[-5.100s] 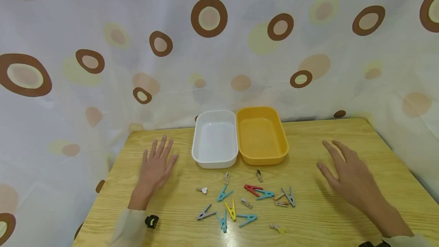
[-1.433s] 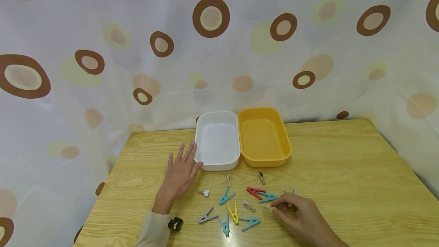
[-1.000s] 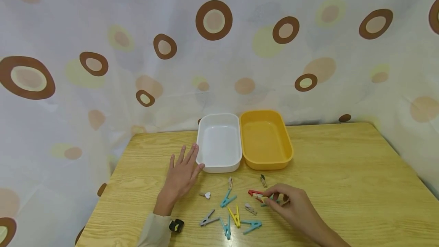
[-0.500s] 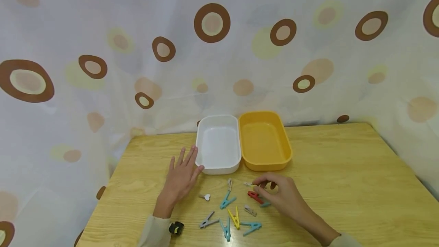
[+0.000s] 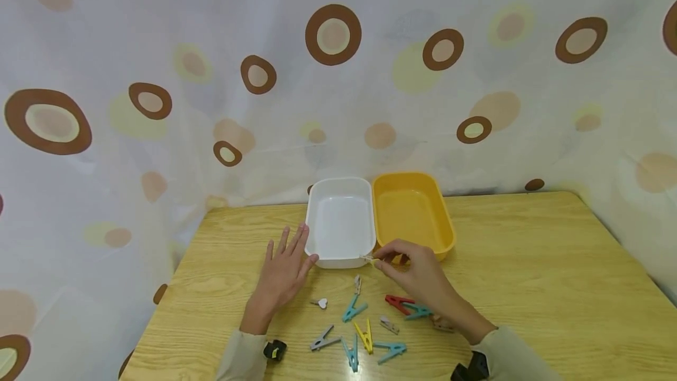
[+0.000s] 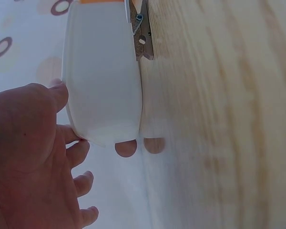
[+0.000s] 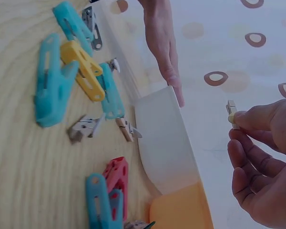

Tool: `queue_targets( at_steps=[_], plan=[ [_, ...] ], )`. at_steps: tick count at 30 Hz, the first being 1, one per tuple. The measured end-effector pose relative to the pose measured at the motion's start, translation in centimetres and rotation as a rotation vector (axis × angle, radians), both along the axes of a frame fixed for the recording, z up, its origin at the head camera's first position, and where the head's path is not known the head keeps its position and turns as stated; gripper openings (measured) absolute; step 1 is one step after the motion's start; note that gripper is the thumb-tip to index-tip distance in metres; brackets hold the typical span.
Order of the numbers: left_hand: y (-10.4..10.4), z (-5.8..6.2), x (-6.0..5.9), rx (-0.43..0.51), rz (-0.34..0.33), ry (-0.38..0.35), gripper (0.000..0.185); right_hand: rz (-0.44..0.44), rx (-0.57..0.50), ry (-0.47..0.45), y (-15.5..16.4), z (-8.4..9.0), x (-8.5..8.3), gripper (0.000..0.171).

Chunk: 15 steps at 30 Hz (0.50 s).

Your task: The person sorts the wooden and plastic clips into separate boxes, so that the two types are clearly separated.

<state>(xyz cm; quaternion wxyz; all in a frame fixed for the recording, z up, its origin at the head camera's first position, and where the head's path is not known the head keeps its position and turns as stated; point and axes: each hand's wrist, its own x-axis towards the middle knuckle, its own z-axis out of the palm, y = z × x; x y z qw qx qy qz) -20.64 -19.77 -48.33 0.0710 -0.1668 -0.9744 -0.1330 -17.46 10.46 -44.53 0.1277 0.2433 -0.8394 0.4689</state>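
My right hand [image 5: 418, 272] pinches a small wooden clothespin [image 7: 232, 114] with a yellow decoration between thumb and forefinger. In the head view it is over the front right corner of the white bin [image 5: 341, 219]. My left hand [image 5: 280, 275] rests at the bin's left side, fingers fairly straight, its thumb and fingertips touching the rim. On the table before the bins lie several plastic clothespins, among them a red one [image 5: 398, 301], a yellow one [image 5: 364, 335] and a grey one [image 5: 324, 338]. A wooden clothespin with a white heart [image 5: 321, 303] lies near my left hand.
An orange-yellow bin [image 5: 412, 210] stands against the white bin's right side. Behind the wooden table [image 5: 518, 251] hangs a patterned curtain [image 5: 338, 104]. My right forearm hides part of a wooden clothespin [image 5: 441, 323].
My left hand came over to the white bin and has stayed there. My right hand picked up the wooden clothespin and carried it forward and left, to the white bin's front edge.
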Motion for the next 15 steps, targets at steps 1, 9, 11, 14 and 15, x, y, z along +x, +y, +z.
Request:
queue_targets(
  at_steps=[1, 9, 11, 14, 15],
  plan=[
    [0.0, 0.0, 0.0, 0.001, -0.001, 0.002, 0.068, 0.004, -0.003, 0.004, -0.2, 0.2, -0.3, 0.011],
    [0.1, 0.2, 0.1, 0.012, -0.008, 0.004, 0.067, 0.013, -0.015, -0.012, -2.1, 0.5, -2.6, 0.008],
    [0.0, 0.2, 0.1, 0.013, -0.01, 0.008, 0.067, 0.014, -0.015, -0.026, -2.5, 0.5, -3.1, 0.007],
    [0.0, 0.1, 0.0, 0.015, -0.011, 0.004, 0.067, 0.012, -0.009, -0.048, -3.1, 0.5, -3.8, 0.005],
    [0.0, 0.1, 0.1, 0.014, -0.009, 0.003, 0.067, 0.014, -0.006, -0.05, -3.3, 0.5, -4.1, 0.004]
  ],
)
